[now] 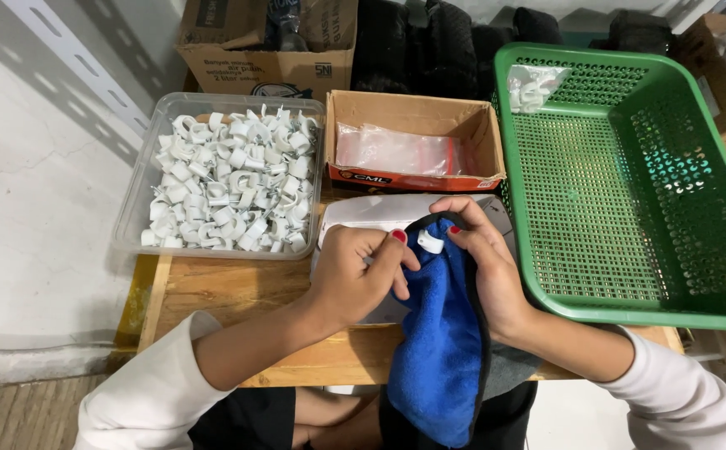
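Note:
My left hand (355,275) and my right hand (484,258) meet over a small wooden table (230,292). Between them hangs a blue cloth with a black edge (442,342). A small white plastic clip (430,242) sits on the cloth's top, pinched between the fingers of both hands. The left hand's fingers are curled against the cloth's left side. My right hand wraps the cloth from behind on the right. Under the hands lies a white flat device (371,212), mostly hidden.
A clear plastic tub (134,200) full of white clips stands at the left. Behind the hands is an open cardboard box (480,125) with clear bags. A green mesh basket (630,308) at the right holds a bag of clips (531,86) in its far corner.

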